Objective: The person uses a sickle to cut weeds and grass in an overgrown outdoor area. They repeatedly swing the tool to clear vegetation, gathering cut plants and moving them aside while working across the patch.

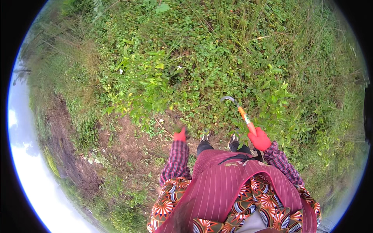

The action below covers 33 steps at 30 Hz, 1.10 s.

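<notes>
My right hand (259, 139), in a red glove, is closed around the orange handle of a sickle (244, 114). The sickle's curved metal blade points away from me and to the left, over low green weeds (204, 96). In a red glove with a dark patch, my left hand (180, 134) hangs in front of me above the border of bare soil and weeds. A greenish blur shows by its fingers; whether it grips any leaves is too blurred to tell. The hands are well apart, with my shoes (205, 135) between them.
A leafy shrub (148, 87) grows ahead on the left, and another leafy plant (276, 99) stands close to the sickle on the right. Bare brown soil (125, 142) lies to my left. Tall grass (329, 58) rises on the far right. A maroon striped apron (215, 180) covers my front.
</notes>
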Tool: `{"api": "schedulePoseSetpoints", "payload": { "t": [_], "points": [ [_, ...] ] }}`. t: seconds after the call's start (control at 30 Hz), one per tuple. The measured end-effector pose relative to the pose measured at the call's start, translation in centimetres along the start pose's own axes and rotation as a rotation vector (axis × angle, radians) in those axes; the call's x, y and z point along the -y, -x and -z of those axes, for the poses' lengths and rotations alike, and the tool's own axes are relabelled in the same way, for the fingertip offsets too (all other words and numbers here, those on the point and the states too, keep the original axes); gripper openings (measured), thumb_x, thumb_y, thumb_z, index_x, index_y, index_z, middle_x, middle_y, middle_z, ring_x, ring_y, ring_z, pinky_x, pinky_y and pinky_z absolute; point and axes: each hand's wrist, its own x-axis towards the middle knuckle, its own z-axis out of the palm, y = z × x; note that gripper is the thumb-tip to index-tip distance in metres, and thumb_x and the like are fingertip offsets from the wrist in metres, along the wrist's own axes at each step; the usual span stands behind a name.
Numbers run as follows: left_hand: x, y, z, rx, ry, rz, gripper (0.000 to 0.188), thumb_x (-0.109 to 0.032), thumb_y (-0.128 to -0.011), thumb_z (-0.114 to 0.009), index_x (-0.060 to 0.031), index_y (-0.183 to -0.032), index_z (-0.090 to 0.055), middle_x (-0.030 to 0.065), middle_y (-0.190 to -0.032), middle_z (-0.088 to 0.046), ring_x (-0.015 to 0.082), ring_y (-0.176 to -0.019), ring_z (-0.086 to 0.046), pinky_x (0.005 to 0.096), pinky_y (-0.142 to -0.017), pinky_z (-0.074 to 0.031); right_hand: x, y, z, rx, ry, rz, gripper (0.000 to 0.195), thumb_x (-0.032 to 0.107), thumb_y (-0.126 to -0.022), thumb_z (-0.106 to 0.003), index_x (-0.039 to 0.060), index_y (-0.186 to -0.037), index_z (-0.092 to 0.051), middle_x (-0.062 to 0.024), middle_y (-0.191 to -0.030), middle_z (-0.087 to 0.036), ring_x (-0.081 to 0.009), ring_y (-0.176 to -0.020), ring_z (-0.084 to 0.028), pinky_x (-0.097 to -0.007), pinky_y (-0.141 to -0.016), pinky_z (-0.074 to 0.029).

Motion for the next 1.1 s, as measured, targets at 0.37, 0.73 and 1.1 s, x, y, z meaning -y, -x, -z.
{"api": "schedulePoseSetpoints", "payload": {
  "t": [0.37, 0.73, 1.1],
  "points": [
    [2.8, 1.4, 16.3, 0.102, -1.366, 0.157, 0.067, -0.035, -0.071, -0.068, -0.0118, -0.128, -0.04, 0.0256, -0.12, -0.048, 0.0322, -0.114, -0.046, 0.0383, -0.098, -0.034, 12.5, -7.9, 0.7, 0.009, -0.693, 0.046, 0.04, 0.044, -0.082, -0.057, 0.0047, -0.077, -0.051, 0.0002, -0.054, -0.047, -0.0083, -0.038, -0.041, -0.0235, -0.033, -0.03],
    [-20.9, -0.4, -9.6, 0.072, -0.135, -0.836, 0.07, -0.021, -0.075, -0.067, 0.0013, -0.131, -0.031, 0.0076, -0.083, -0.056, 0.0126, -0.063, -0.051, 0.0263, -0.057, -0.045, 22.6, -11.5, 1.1, 0.261, -0.923, 0.104, 0.028, 0.032, -0.085, -0.056, 0.0064, -0.083, -0.047, 0.0022, -0.06, -0.045, -0.0058, -0.04, -0.041, -0.0192, -0.033, -0.034],
    [-20.6, -2.0, -12.3, 0.099, -0.301, -1.046, 0.023, -0.022, -0.084, -0.055, 0.0, -0.088, -0.061, 0.0087, -0.07, -0.061, 0.0128, -0.058, -0.056, 0.0279, -0.054, -0.045, 14.3, -2.3, -4.1, 0.29, -0.391, 0.119, 0.035, 0.033, -0.081, -0.055, -0.0005, -0.09, -0.051, -0.0004, -0.061, -0.05, -0.0092, -0.043, -0.045, -0.0252, -0.038, -0.037]
  ]
}}
